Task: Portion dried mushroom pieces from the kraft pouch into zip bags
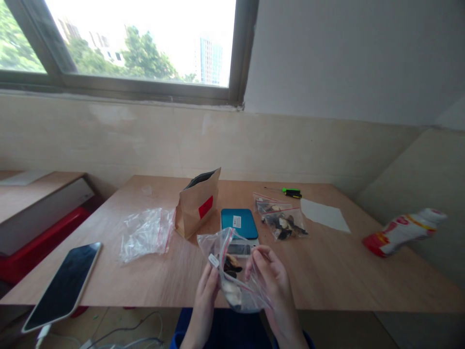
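A clear zip bag [232,293] with a red seal line hangs between my two hands over the table's front edge, its mouth spread apart. Dark and pale dried pieces lie inside it. My left hand [206,286] grips the bag's left side, beside a small white label. On the right side, my right hand [272,271] pinches the plastic near the mouth. Just behind the bag sits a small scale [239,224] with a blue top, its front partly covered by the bag. An open brown paper pouch [196,211] with a red label stands left of the scale.
Flat clear zip bags [145,235] lie left of the pouch; filled bags [285,223] lie right of the scale. Farther right are screwdrivers [290,191], white paper [325,214] and a red-white bottle [399,232]. A phone [63,286] with a cable overhangs the front left edge.
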Available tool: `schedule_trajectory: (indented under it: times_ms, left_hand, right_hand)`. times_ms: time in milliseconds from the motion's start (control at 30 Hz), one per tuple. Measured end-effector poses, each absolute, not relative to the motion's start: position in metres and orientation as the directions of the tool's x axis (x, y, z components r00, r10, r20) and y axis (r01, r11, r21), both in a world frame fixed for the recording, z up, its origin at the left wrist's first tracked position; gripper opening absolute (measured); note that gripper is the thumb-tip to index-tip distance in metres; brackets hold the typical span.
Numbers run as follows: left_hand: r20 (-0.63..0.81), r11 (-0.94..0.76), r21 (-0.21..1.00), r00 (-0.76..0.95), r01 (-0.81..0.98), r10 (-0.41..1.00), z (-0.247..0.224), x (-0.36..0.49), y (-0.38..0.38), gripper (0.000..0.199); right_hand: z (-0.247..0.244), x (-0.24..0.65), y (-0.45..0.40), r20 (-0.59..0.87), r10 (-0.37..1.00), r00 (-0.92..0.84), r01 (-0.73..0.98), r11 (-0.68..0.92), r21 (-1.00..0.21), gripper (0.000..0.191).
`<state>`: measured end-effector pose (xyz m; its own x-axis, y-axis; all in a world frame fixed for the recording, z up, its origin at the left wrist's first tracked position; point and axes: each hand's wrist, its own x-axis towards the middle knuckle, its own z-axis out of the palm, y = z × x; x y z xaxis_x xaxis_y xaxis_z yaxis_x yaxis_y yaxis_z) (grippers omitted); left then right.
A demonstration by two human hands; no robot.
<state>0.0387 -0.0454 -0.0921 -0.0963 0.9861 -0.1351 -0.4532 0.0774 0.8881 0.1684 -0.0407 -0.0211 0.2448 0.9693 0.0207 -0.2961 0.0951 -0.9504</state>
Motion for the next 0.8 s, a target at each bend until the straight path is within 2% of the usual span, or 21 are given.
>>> schedule_trajectory:
  times_ms: [133,200,367,467,533,600,700,800]
  left_hand:
    - [-0.249,0.148,0.932,-0.286,-0.332,0.925,-0.1,0.024,-0.046,0.047]
    - [-0.23,0.135,0.949,-0.331,-0.286,0.915,-0.101,0.018,-0.045,0.045]
    - [-0.149,0.084,0.971,-0.29,-0.223,0.946,-0.092,0.019,-0.048,0.042]
    - [-0.12,0.063,0.976,-0.273,-0.208,0.955,-0.088,0.02,-0.051,0.041]
    - [-0.108,0.053,0.978,-0.275,-0.2,0.955,-0.086,0.021,-0.052,0.041]
    - [-0.099,0.043,0.977,-0.267,-0.207,0.959,-0.083,0.022,-0.052,0.04]
    - [-0.093,0.034,0.97,-0.242,-0.24,0.966,-0.078,0.024,-0.052,0.04]
    - [-0.114,0.047,0.96,-0.23,-0.278,0.966,-0.073,0.025,-0.051,0.045]
  right_hand:
    - [-0.032,0.173,-0.037,0.284,0.854,0.436,0.082,0.276,-0.958,0.028]
    - [-0.032,0.174,-0.039,0.344,0.864,0.369,0.153,0.309,-0.939,0.02]
    - [-0.03,0.164,-0.042,0.273,0.96,0.06,0.075,0.268,-0.96,0.011]
    - [-0.032,0.162,-0.039,0.335,0.942,-0.007,0.186,0.33,-0.925,0.01]
    - [-0.034,0.163,-0.037,0.357,0.932,-0.069,0.263,0.362,-0.894,0.016]
    - [-0.036,0.163,-0.037,0.319,0.938,-0.136,0.306,0.346,-0.887,0.025]
    - [-0.038,0.161,-0.038,0.236,0.958,-0.163,0.329,0.279,-0.902,0.032]
    - [-0.038,0.157,-0.039,0.225,0.969,-0.106,0.336,0.247,-0.909,0.031]
